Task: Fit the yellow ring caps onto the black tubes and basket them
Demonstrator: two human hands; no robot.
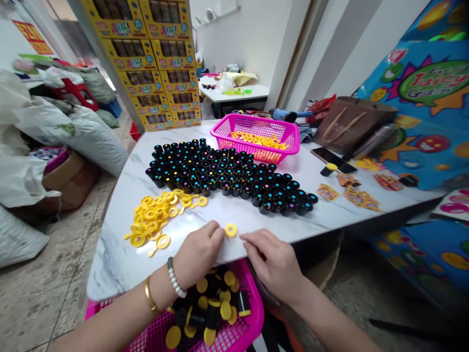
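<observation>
My left hand is closed at the table's front edge, its fingertips against a small yellow ring piece; any tab on that piece is hidden by the fingers. Just right of the ring, my right hand points its fingers toward it, thumb slightly apart, with nothing visible in it. Loose yellow ring pieces with short tabs lie heaped to the left. Behind them stand many black tubes packed upright, with coloured dots showing in their tops. Below my hands, a pink basket holds black tubes with yellow caps.
At the back of the white table, another pink basket contains yellow pieces. Yellow display boxes are stacked at the far left. A phone, a yellow-capped tube, small packets and a brown paper bag are on the right.
</observation>
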